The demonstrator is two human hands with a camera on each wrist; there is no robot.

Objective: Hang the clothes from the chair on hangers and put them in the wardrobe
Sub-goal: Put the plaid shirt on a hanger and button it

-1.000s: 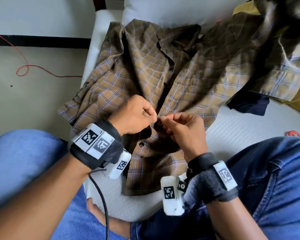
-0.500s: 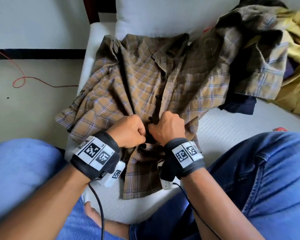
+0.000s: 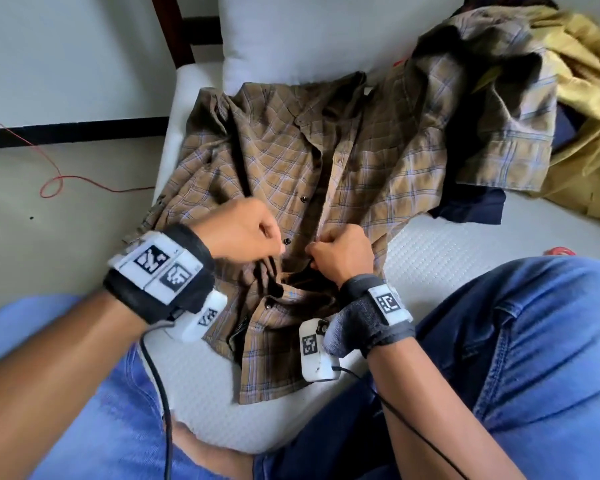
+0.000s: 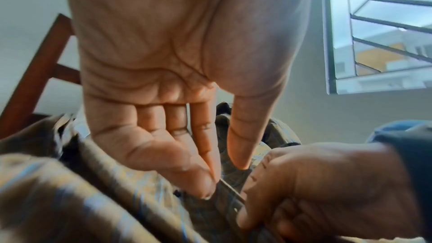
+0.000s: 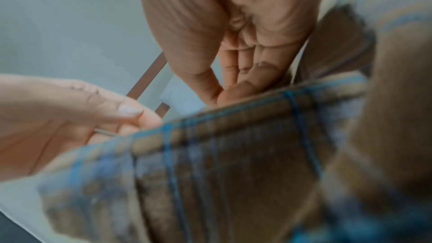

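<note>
A brown plaid shirt [image 3: 284, 168] lies front-up on the white chair seat [image 3: 440, 258], its placket partly parted. My left hand [image 3: 278, 249] is curled at the left edge of the placket, thumb and fingertips [image 4: 205, 192] closing on the fabric [image 4: 231, 175]. My right hand [image 3: 312, 255] pinches the opposite placket edge [image 5: 233, 115] between thumb and fingers. A dark button [image 3: 287, 241] shows between the two hands. The cloth under them is bunched into folds. No hanger is in view.
A heap at the right holds another plaid shirt [image 3: 499, 126], a yellow garment [image 3: 589, 98] and a navy one [image 3: 471, 206]. A white pillow [image 3: 309, 36] leans on the wooden chair back [image 3: 174, 32]. My jeans-clad knees flank the seat. A red cord [image 3: 52, 181] lies on the floor.
My hands, pressed together on the placket half a second ago, have drawn slightly apart, so a button now shows between them. The head view has tilted, showing more of the heap.
</note>
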